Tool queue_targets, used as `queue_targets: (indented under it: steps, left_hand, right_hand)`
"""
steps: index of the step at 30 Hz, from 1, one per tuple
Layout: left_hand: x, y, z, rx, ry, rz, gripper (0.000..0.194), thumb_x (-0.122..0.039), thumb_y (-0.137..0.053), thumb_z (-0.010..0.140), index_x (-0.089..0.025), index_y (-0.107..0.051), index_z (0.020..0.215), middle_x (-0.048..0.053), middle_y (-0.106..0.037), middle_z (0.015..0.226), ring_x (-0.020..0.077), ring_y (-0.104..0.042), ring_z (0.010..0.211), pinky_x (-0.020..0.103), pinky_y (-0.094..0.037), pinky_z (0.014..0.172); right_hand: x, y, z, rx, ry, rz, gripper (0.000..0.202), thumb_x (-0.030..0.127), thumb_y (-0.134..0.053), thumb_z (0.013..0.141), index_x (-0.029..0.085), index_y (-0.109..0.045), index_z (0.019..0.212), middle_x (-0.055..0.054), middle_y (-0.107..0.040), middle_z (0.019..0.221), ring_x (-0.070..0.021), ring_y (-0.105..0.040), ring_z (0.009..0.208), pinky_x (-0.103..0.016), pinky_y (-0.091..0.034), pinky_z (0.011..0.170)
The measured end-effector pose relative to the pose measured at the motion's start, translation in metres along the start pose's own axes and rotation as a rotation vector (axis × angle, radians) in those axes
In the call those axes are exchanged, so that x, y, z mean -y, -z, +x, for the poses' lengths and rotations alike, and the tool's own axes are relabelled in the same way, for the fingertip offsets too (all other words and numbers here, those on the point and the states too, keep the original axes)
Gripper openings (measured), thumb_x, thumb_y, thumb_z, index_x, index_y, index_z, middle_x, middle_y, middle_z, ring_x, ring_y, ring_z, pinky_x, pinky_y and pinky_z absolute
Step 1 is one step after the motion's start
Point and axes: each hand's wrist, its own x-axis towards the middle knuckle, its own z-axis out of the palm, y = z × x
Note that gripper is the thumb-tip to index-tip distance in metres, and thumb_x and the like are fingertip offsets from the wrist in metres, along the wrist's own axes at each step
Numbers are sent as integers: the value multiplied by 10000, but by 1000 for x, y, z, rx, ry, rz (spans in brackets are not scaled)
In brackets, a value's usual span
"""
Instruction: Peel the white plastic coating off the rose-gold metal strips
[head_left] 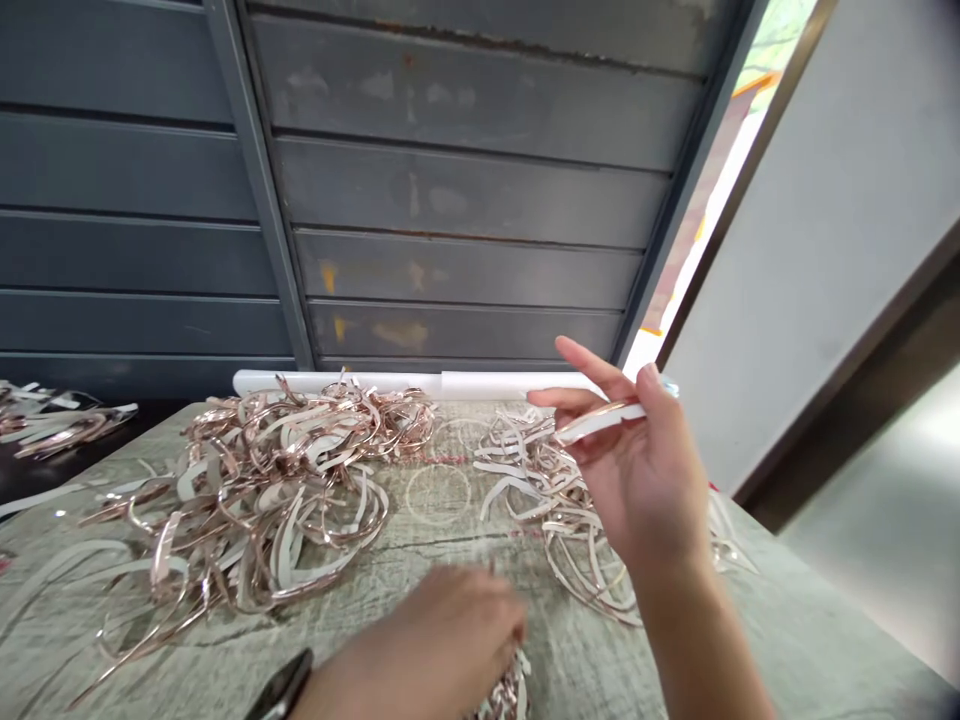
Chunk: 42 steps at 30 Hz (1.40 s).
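My right hand (645,460) is raised over the right side of the table, shut on a white and rose-gold strip (600,421), its index finger and others partly stretched out. Low in the middle, my left hand (457,625) is blurred by motion, its fingers curled downward; what it holds, if anything, is hidden. Beneath it shows a small bunch of shiny strips (510,693). Left of my hands lies a large tangled heap of white and rose-gold strips (277,480). Behind my right hand spreads a smaller heap (525,460).
A white tube (345,381) lies along the far edge of the wood-patterned table (427,550). A dark object (281,688) is at the lower left beside my left forearm. More strips (64,420) lie on a dark surface at far left. Grey panels (465,180) rise behind.
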Motion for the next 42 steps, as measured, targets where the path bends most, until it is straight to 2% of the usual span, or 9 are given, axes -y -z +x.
queue_targets:
  steps: [6,11,18,22,26,29,33,38,42]
  left_hand:
    - [-2,-17,4,123,67,36,194,-410,-775,840,-220,-774,803,64,-709,980,287,-640,1045,398,-494,924]
    - [0,24,-1,-297,239,-257,291,-452,-656,925,-280,-762,1134,102,-635,1204,314,-567,1166,537,-438,1036]
    - [-13,58,-22,-641,86,-1078,389,-472,-746,866,-291,-725,1210,43,-750,978,156,-693,847,241,-568,746]
    - [-9,69,-25,-825,136,-1009,108,-320,-765,872,-281,-790,969,-11,-746,784,95,-690,693,160,-557,646]
    - [-1,84,-30,-1025,188,-624,107,-247,-721,898,-309,-801,932,-17,-753,956,90,-691,829,128,-542,666]
    - [-1,88,-33,-982,192,-531,115,-248,-742,880,-323,-800,945,-31,-767,960,94,-702,852,134,-562,719]
    - [-8,81,-33,-976,186,-602,171,-243,-800,826,-315,-773,978,-51,-783,885,94,-723,772,141,-590,718]
    - [-12,76,-35,-963,138,-676,144,-172,-775,838,-284,-764,927,-44,-778,866,99,-738,793,136,-603,732]
    - [-8,83,-37,-898,41,-806,134,-194,-795,828,-252,-778,947,1,-791,910,138,-752,841,203,-625,787]
  right_hand:
    - [4,1,-4,58,83,-79,478,447,-360,1055,262,-798,1105,-63,-821,1034,-176,-737,718,-258,-474,443]
    - [2,0,-8,138,145,-198,507,449,-286,1079,302,-752,1214,-36,-819,995,-200,-716,853,-315,-563,671]
    - [-24,-14,-23,294,201,-304,502,447,-221,1089,373,-606,1404,1,-649,1419,-230,-703,1099,-390,-614,838]
    - [-28,-17,-33,481,-4,-328,528,487,-193,1086,344,-502,1490,-39,-574,1499,-217,-708,1153,-388,-628,885]
    - [0,-10,-36,965,-158,-239,439,427,-382,1077,300,-802,1086,-23,-829,990,-163,-792,748,-283,-657,686]
    - [19,-14,-39,808,45,-73,367,362,-445,1061,339,-808,1014,4,-821,891,-154,-776,777,-214,-615,554]
    - [18,-27,-42,403,178,-526,351,191,-745,867,366,-757,1172,-7,-780,1182,-198,-753,943,-285,-647,745]
    - [0,-32,-37,487,-94,-514,215,247,-754,875,333,-803,1065,-5,-830,986,-168,-784,730,-229,-643,579]
    - [-3,-29,-34,426,288,-522,343,80,-712,878,328,-797,1098,8,-829,979,-154,-781,713,-226,-652,588]
